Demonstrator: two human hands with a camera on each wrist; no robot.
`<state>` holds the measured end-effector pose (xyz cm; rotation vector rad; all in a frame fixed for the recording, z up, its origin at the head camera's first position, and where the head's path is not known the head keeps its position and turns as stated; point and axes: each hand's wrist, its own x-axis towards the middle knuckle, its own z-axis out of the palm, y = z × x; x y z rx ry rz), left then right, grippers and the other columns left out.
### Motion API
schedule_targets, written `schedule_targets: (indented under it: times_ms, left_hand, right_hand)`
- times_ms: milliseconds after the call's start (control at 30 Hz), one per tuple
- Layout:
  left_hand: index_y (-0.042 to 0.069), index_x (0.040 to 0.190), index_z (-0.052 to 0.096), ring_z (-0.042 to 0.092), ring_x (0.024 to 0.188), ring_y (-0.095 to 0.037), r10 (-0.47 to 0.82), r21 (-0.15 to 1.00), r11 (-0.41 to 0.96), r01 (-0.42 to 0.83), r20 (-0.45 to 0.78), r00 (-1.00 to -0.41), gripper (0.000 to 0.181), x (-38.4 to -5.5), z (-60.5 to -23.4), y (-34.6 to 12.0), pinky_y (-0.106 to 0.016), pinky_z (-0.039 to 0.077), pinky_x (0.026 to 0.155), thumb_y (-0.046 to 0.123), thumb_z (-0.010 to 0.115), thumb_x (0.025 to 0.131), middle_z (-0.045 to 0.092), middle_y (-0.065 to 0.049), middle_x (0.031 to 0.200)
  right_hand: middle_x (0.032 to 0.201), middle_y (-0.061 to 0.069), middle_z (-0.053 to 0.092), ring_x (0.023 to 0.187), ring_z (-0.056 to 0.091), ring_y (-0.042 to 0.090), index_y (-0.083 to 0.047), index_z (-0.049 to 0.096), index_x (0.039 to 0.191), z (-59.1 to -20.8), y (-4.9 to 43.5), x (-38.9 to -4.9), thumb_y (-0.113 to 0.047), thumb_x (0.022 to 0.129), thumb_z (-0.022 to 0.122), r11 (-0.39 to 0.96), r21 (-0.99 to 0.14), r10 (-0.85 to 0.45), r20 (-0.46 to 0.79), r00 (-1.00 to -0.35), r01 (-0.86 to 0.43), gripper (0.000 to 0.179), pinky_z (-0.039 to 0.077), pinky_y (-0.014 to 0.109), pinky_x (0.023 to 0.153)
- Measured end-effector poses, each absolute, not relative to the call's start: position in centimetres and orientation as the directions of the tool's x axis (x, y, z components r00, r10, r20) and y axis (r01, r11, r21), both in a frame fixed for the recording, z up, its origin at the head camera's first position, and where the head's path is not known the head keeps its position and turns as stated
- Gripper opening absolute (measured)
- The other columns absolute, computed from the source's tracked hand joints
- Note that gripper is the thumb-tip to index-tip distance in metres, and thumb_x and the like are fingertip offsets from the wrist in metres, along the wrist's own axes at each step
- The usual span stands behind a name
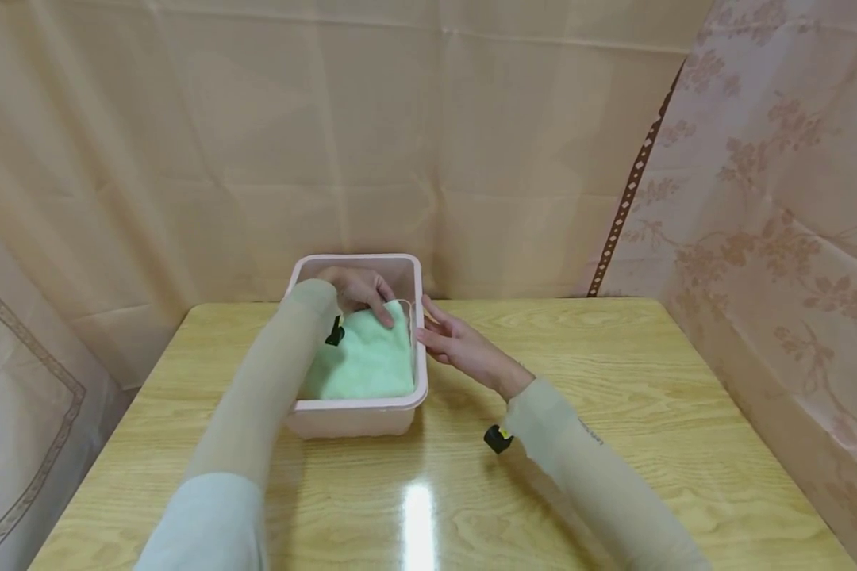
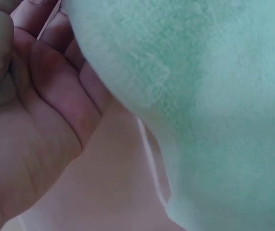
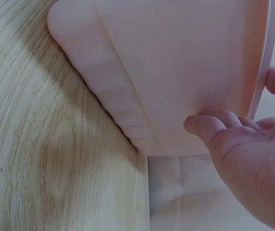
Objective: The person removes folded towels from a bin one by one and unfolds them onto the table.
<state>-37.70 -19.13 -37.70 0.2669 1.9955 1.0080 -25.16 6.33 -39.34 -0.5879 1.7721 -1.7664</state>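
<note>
A pale pink plastic bin (image 1: 357,420) stands upright at the back left of the table. Inside it lies a mint-green towel (image 1: 364,361) with a thin light hanging loop at its far right corner. My left hand (image 1: 357,289) reaches over the bin and pinches the towel near that corner. In the left wrist view the towel's edge hides the fingertips of the left hand (image 2: 45,96). At the bin's right side, my right hand (image 1: 464,345) holds the rim. The right wrist view shows this hand (image 3: 253,159) with fingertips against the outer wall and thumb at the rim.
The light wood table (image 1: 578,357) reaches back to a beige curtain (image 1: 371,143). A floral pink curtain (image 1: 778,198) hangs along the right side, and a white cloth (image 1: 21,412) hangs at the left. Both wrists carry small black cameras.
</note>
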Motion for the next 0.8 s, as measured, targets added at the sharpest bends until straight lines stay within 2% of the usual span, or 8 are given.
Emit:
schedule_targets:
  times_ms: [167, 333, 467, 800]
  left_hand:
    - [0.010, 0.111, 0.076, 0.063, 0.093, -0.018, 0.526, 0.708, 0.705, -0.042, -0.562, -0.638, 0.039, -37.2, -36.3, -19.1, -0.031, 0.052, 0.083, 0.026, 0.090, 0.079, 0.074, -0.006, 0.105]
    - [0.007, 0.114, 0.075, 0.066, 0.093, -0.018, 0.560, 0.752, 0.653, -0.088, -0.558, -0.612, 0.035, -36.7, -35.4, -19.1, -0.032, 0.055, 0.084, 0.021, 0.086, 0.084, 0.074, -0.009, 0.107]
    - [0.006, 0.115, 0.076, 0.067, 0.088, -0.018, 0.585, 0.785, 0.609, -0.113, -0.541, -0.604, 0.029, -36.0, -34.3, -19.1, -0.031, 0.057, 0.079, 0.018, 0.080, 0.089, 0.074, -0.010, 0.105]
    - [0.006, 0.113, 0.077, 0.067, 0.084, -0.017, 0.590, 0.828, 0.560, 0.005, -0.395, -0.704, 0.026, -33.2, -29.8, -19.7, -0.030, 0.057, 0.077, 0.017, 0.081, 0.089, 0.075, -0.008, 0.098]
  right_hand:
    - [0.167, 0.008, 0.019, 0.147, 0.034, 0.023, -0.024, 0.003, 0.164, -39.2, 6.3, -25.2, -0.022, 0.108, 0.052, 0.023, -0.996, -0.676, -0.078, -0.733, 0.085, 0.074, 0.036, 0.043, 0.114]
    - [0.166, 0.005, 0.022, 0.146, 0.036, 0.022, -0.023, 0.003, 0.164, -39.0, 6.2, -25.3, -0.021, 0.108, 0.051, 0.022, -0.994, -0.674, -0.091, -0.733, 0.103, 0.074, 0.039, 0.042, 0.112]
    - [0.167, 0.005, 0.021, 0.147, 0.035, 0.022, -0.024, 0.004, 0.165, -38.8, 6.2, -25.3, -0.019, 0.108, 0.052, 0.011, -0.990, -0.673, -0.109, -0.732, 0.137, 0.074, 0.040, 0.044, 0.111]
    - [0.167, 0.001, 0.023, 0.146, 0.036, 0.019, -0.027, 0.007, 0.165, -38.8, 6.0, -25.3, -0.021, 0.106, 0.055, 0.000, -0.985, -0.660, -0.132, -0.740, 0.175, 0.075, 0.039, 0.049, 0.111]
